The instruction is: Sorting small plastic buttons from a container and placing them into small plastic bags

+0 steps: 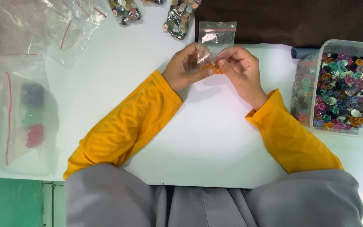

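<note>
Near the desk's far edge, our left hand (186, 67) and right hand (241, 69) pinched the small zip bag (216, 40) with orange pieces (212, 68); best gripping its lower corners steadily

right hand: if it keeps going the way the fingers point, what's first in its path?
The right hand points up-left, fingers already on the small clear zip bag with orange pieces. Past that, probably the left hand holding the same bag; depth is unclear.

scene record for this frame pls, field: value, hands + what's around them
left hand: pinches the lower part of a small clear zip bag
right hand: pinches the same bag, fingertips at the orange pieces
bag: held just above the white table, mouth pointing away
right side: clear tub of mixed coloured pieces
left side: clear bags, one with blue, green and pink clumps
far edge: two filled bags
</note>
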